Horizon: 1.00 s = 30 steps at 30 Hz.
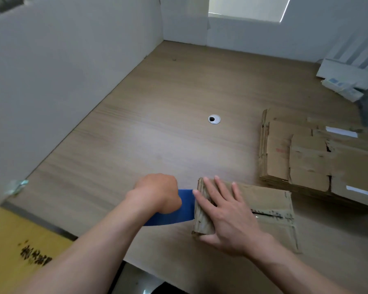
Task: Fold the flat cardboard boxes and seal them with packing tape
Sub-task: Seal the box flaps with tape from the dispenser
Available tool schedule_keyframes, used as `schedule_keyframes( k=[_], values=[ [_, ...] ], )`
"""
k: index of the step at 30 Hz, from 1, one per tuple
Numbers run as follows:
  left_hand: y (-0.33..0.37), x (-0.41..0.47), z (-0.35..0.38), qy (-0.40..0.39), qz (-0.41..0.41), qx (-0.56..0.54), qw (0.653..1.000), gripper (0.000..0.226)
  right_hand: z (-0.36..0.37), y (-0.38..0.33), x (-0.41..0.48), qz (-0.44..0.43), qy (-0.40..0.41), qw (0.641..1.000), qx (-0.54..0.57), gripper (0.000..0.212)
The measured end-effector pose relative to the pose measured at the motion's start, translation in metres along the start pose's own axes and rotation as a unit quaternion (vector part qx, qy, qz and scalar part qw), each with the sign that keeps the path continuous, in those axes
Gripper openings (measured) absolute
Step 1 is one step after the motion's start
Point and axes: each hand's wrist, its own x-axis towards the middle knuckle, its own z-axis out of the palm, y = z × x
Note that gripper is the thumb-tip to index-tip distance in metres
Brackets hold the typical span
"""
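- Lower centre: the left hand is curled in a fist, gripping a wide blue tape strip that reaches the box's left edge.
- The right hand, fingers straight, presses flat on the small brown cardboard box.
- Right edge: a stack of flattened brown cardboard boxes lies on the wooden table.

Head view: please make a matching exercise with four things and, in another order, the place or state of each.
Things:
1. left hand
2. right hand
3. stack of flat cardboard boxes
4. cable grommet

Place or state:
a. lies at the right of the desk
b. is set in the desk's middle
c. presses flat on the folded box
d. grips the blue tape

Pairs: 1-d, 2-c, 3-a, 4-b
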Motion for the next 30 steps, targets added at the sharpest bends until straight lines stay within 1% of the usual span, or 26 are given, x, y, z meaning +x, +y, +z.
schedule_keyframes(
  k=[3, 7, 10, 13, 15, 17, 19, 21, 23, 24, 28, 30],
  values=[
    [0.006, -0.002, 0.015, 0.016, -0.011, -0.011, 1.0, 0.019, 0.002, 0.002, 0.0, 0.006, 0.002, 1.0, 0.001, 0.109],
    [-0.005, -0.01, 0.025, 0.043, -0.069, -0.051, 0.995, 0.024, 0.003, -0.005, 0.001, 0.027, 0.005, 0.999, 0.036, 0.101],
    [-0.022, -0.022, 0.033, 0.067, -0.117, -0.08, 0.988, 0.028, -0.001, -0.016, 0.001, 0.063, 0.026, 0.995, 0.073, 0.091],
    [-0.044, -0.03, 0.041, 0.08, -0.15, -0.12, 0.978, 0.031, -0.004, -0.034, 0.004, 0.121, 0.007, 0.989, 0.09, 0.084],
    [-0.056, -0.03, 0.045, 0.087, -0.159, -0.14, 0.974, 0.034, -0.008, -0.043, 0.006, 0.154, 0.01, 0.983, 0.097, 0.081],
    [-0.063, -0.027, 0.047, 0.094, -0.156, -0.16, 0.97, 0.034, -0.012, -0.045, 0.008, 0.165, -0.016, 0.98, 0.112, 0.084],
    [-0.067, -0.024, 0.043, 0.105, -0.139, -0.188, 0.967, 0.031, -0.023, -0.039, 0.006, 0.161, -0.02, 0.977, 0.137, 0.093],
    [-0.074, -0.019, 0.041, 0.121, -0.117, -0.227, 0.959, 0.027, -0.034, -0.03, 0.002, 0.143, 0.004, 0.979, 0.143, 0.099],
    [-0.082, -0.01, 0.047, 0.151, -0.09, -0.25, 0.952, 0.024, -0.04, -0.02, -0.008, 0.133, 0.032, 0.983, 0.119, 0.1],
    [-0.085, -0.005, 0.053, 0.172, -0.078, -0.247, 0.95, 0.024, -0.037, -0.016, -0.013, 0.135, 0.029, 0.985, 0.101, 0.1],
    [-0.09, 0.021, 0.085, 0.266, -0.033, -0.18, 0.947, 0.022, -0.012, -0.011, -0.025, 0.146, -0.046, 0.986, 0.06, 0.095],
    [-0.091, 0.036, 0.101, 0.293, -0.013, -0.127, 0.948, 0.024, -0.007, -0.011, -0.024, 0.155, -0.048, 0.985, 0.06, 0.093]
  ],
)
